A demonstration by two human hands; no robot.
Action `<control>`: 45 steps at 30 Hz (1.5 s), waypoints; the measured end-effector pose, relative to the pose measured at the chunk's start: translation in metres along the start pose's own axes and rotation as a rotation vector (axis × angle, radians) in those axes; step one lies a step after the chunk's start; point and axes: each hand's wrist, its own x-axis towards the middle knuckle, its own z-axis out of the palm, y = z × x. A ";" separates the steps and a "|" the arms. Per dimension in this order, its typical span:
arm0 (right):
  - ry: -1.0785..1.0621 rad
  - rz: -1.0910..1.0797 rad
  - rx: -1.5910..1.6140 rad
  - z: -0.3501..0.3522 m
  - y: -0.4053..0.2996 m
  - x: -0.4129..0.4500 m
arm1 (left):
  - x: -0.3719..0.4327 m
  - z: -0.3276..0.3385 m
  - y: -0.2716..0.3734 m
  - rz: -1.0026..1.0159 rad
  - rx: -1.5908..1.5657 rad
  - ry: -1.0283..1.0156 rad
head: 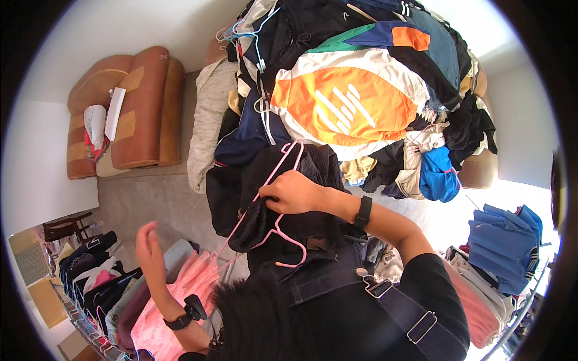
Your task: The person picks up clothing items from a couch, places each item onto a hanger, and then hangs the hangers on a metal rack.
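My right hand (289, 194) pinches the ribbed edge of a black knit garment (250, 225), just in front of my body. A pink clothes hanger (291, 240) lies across the garment and passes at my fist, its hook towards me; whether my fingers also grip it is partly hidden. My left hand (149, 246) is raised to the left, empty and slightly blurred, with the fingers apart. Below it, a pink lace-like garment (167, 307) hangs at a rack. Beyond my right hand lies a white and orange jacket (347, 108) on a large heap of clothes.
Blue hangers (255, 34) lie at the heap's back left. A brown sofa (140, 108) with a white box stands at the left wall. Racks of clothes run along both lower sides, with blue garments (503, 248) at the right. Grey tiled floor (144, 198) shows between.
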 end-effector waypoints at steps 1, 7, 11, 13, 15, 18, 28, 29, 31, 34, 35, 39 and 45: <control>-0.009 0.003 -0.005 0.003 0.000 0.001 | 0.006 0.009 0.065 0.042 -0.015 -0.111; 0.031 0.019 -0.106 -0.007 -0.005 -0.005 | 0.014 0.131 0.164 0.371 0.009 -0.758; 0.172 0.089 0.014 -0.012 0.001 -0.030 | 0.049 0.157 0.138 0.428 0.018 -0.959; 0.208 0.130 0.073 -0.028 -0.008 -0.040 | 0.066 0.161 0.128 0.399 0.010 -1.057; 0.235 0.154 0.137 -0.035 -0.007 -0.049 | 0.077 0.163 0.117 0.341 -0.132 -1.142; 0.257 0.106 -0.006 -0.030 0.004 -0.068 | 0.097 0.163 0.109 0.180 -0.290 -1.220; 0.524 -0.152 0.075 -0.071 0.010 -0.050 | 0.084 0.049 0.233 0.431 -0.324 -1.088; 0.547 -0.153 0.073 -0.077 0.011 -0.049 | 0.091 0.034 0.236 0.455 -0.317 -1.072; 0.590 -0.120 0.054 -0.080 0.023 -0.055 | 0.092 0.004 0.242 0.531 -0.413 -0.816; 0.582 -0.120 0.003 -0.082 0.010 -0.063 | 0.104 -0.025 0.159 0.477 -0.883 -0.487; 0.561 -0.105 -0.004 -0.079 0.005 -0.064 | 0.109 -0.026 0.141 0.449 -1.081 -0.384; 0.541 -0.112 0.072 -0.066 -0.010 -0.056 | 0.136 -0.017 0.125 0.246 -1.241 -0.187; 0.541 -0.131 -0.129 -0.062 -0.040 -0.058 | 0.171 0.086 -0.026 -0.220 -0.647 -0.806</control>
